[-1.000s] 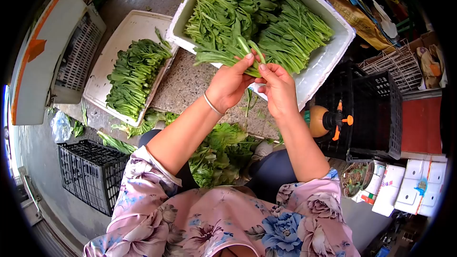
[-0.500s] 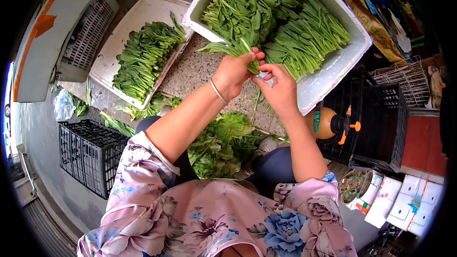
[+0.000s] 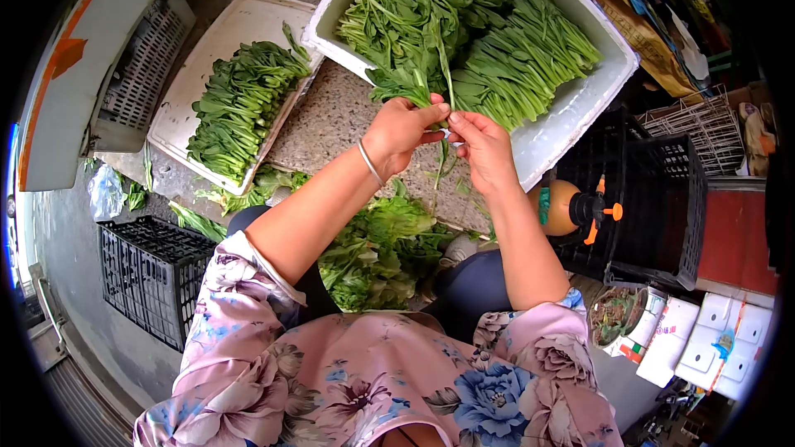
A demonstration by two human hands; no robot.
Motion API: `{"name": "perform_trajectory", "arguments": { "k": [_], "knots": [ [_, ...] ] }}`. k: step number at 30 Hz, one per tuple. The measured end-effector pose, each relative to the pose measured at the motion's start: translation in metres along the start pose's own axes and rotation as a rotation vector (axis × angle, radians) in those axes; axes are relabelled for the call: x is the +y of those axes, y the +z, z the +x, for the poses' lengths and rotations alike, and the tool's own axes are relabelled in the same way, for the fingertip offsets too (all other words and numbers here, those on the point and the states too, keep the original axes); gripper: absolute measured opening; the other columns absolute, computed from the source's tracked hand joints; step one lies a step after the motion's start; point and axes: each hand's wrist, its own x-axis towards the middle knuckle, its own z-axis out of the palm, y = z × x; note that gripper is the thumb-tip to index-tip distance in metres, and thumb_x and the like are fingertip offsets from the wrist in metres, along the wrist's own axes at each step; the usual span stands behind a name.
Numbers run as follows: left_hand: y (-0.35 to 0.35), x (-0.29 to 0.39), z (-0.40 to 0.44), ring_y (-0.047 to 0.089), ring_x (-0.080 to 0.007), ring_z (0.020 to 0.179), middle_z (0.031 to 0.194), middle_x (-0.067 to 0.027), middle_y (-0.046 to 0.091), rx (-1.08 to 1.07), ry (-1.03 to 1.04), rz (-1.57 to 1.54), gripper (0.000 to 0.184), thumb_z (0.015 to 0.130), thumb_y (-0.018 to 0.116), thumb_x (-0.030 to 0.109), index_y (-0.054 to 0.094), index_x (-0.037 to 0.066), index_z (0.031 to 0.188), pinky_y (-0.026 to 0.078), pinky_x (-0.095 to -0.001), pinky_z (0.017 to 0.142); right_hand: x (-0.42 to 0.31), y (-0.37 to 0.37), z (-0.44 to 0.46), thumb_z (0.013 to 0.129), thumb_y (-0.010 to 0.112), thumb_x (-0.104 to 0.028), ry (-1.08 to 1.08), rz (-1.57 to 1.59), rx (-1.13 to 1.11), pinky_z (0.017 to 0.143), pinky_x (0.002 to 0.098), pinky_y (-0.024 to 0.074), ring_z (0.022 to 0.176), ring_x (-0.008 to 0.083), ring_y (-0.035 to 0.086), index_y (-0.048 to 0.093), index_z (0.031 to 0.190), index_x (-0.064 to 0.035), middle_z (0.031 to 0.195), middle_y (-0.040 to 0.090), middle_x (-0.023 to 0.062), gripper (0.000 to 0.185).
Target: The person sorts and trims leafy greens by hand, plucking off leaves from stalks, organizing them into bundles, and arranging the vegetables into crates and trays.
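Observation:
My left hand point(image 3: 402, 134), with a bracelet at the wrist, is closed around a few leafy green stalks point(image 3: 403, 83); their leaves point up and left. My right hand point(image 3: 484, 149) meets it at the fingertips, pinching one long thin stalk point(image 3: 444, 58) that stands upright between the hands. Just beyond them is a white foam box point(image 3: 580, 120) with thick piles of the same leafy greens point(image 3: 530, 54). Below the fingers a loose leafy strand point(image 3: 440, 170) hangs over the speckled slab. The pinched stem ends are partly hidden by my fingers.
At left, a white foam lid point(image 3: 178, 108) bears a row of leafy greens point(image 3: 244, 103). Discarded leaves point(image 3: 381, 257) lie between my legs. Black crates point(image 3: 153, 277) stand at left and right point(image 3: 662, 207). An orange-handled sprayer bottle point(image 3: 563, 207) is beside the right crate.
A long single stalk now stands upright between my hands, pinched by my right fingers. The greens in my left hand have turned slightly, and the whole view has shifted a little.

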Motion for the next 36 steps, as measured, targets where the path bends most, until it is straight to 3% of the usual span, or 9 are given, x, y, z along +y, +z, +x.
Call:
{"name": "perform_trajectory", "arguments": {
  "k": [7,10,11,13,15,21,25,29,36],
  "knots": [
    [0.005,-0.001,0.002,0.058,-0.0189,0.088,0.089,-0.0072,0.061,0.096,0.042,-0.072,0.001,0.084,0.054,0.006,0.053,0.005,0.085,0.046,-0.0338,0.080,0.007,-0.023,0.010,0.083,0.057,-0.016,0.024,0.189,0.208,0.050,0.0218,0.0374,0.059,0.0081,0.049,0.060,0.086,-0.0031,0.070,0.057,0.0009,0.013],
    [-0.007,0.006,0.010,0.057,-0.0212,0.094,0.094,-0.0071,0.060,0.027,0.079,-0.198,0.008,0.083,0.051,0.002,0.049,0.007,0.089,0.044,-0.0351,0.086,0.012,-0.034,0.015,0.081,0.058,-0.018,0.022,-0.517,0.077,0.050,0.0250,0.0409,0.059,0.0109,0.052,0.059,0.090,0.0007,0.072,0.058,0.0027,0.021],
    [-0.009,0.010,0.010,0.056,-0.0225,0.096,0.096,-0.0081,0.059,0.019,0.094,-0.232,0.010,0.083,0.051,0.001,0.048,0.006,0.091,0.044,-0.0353,0.088,0.012,-0.041,0.015,0.081,0.058,-0.018,0.016,-0.515,0.099,0.050,0.0250,0.0409,0.059,0.0109,0.052,0.059,0.090,0.0007,0.072,0.058,0.0027,0.021],
    [-0.008,0.016,0.008,0.055,-0.0253,0.100,0.100,-0.0113,0.057,0.044,0.065,-0.305,0.016,0.082,0.048,-0.003,0.043,0.005,0.096,0.043,-0.0360,0.090,-0.004,-0.039,0.006,0.081,0.057,-0.019,0.426,-0.805,-0.373,0.051,0.0255,0.0429,0.065,0.0117,0.056,0.059,0.093,-0.0006,0.077,0.061,0.0047,0.022],
    [-0.004,0.017,0.006,0.053,-0.0277,0.103,0.104,-0.0139,0.055,0.075,0.039,-0.312,0.018,0.082,0.045,-0.006,0.039,0.003,0.096,0.044,-0.0374,0.090,-0.010,-0.049,0.007,0.081,0.057,-0.021,0.431,-0.796,-0.325,0.052,0.0249,0.0438,0.070,0.0121,0.059,0.059,0.093,-0.0012,0.080,0.061,0.0055,0.024],
    [-0.010,0.015,0.006,0.048,-0.0314,0.109,0.105,-0.0131,0.052,0.073,-0.036,-0.400,0.014,0.077,0.037,-0.010,0.039,0.004,0.080,0.043,-0.0407,0.091,-0.036,-0.116,0.038,0.079,0.058,-0.018,0.004,-0.383,0.354,0.055,0.0247,0.0447,0.073,0.0135,0.059,0.059,0.094,-0.0036,0.083,0.062,0.0061,0.022],
    [-0.012,0.013,0.004,0.051,-0.0282,0.106,0.081,-0.0055,0.054,-0.004,-0.034,-0.389,0.018,0.071,0.038,-0.012,0.040,0.005,0.076,0.043,-0.0394,0.089,-0.058,-0.154,0.084,0.082,0.052,-0.013,-0.319,-0.204,0.755,0.050,0.0276,0.0459,0.066,0.0145,0.057,0.049,0.112,0.0001,0.086,0.058,0.0081,0.033],
    [-0.005,0.010,0.005,0.053,-0.0269,0.101,0.075,-0.0036,0.054,0.098,-0.081,-0.366,0.030,0.068,0.038,-0.013,0.046,0.007,0.090,0.042,-0.0392,0.087,-0.087,-0.163,0.117,0.085,0.050,-0.016,-0.184,-0.134,0.705,0.057,0.0278,0.0474,0.077,0.0173,0.056,0.037,0.124,-0.0003,0.105,0.052,0.0126,0.045],
    [-0.003,0.000,0.018,0.055,-0.0289,0.094,0.094,-0.0102,0.055,0.114,-0.190,-0.333,0.030,0.070,0.037,-0.012,0.044,0.007,0.092,0.047,-0.0396,0.080,-0.073,-0.176,0.142,0.074,0.063,-0.010,-0.502,-0.509,1.050,0.063,0.0306,0.0475,0.074,0.0210,0.061,0.061,0.089,-0.0011,0.082,0.063,0.0110,0.018]
  ]
}}
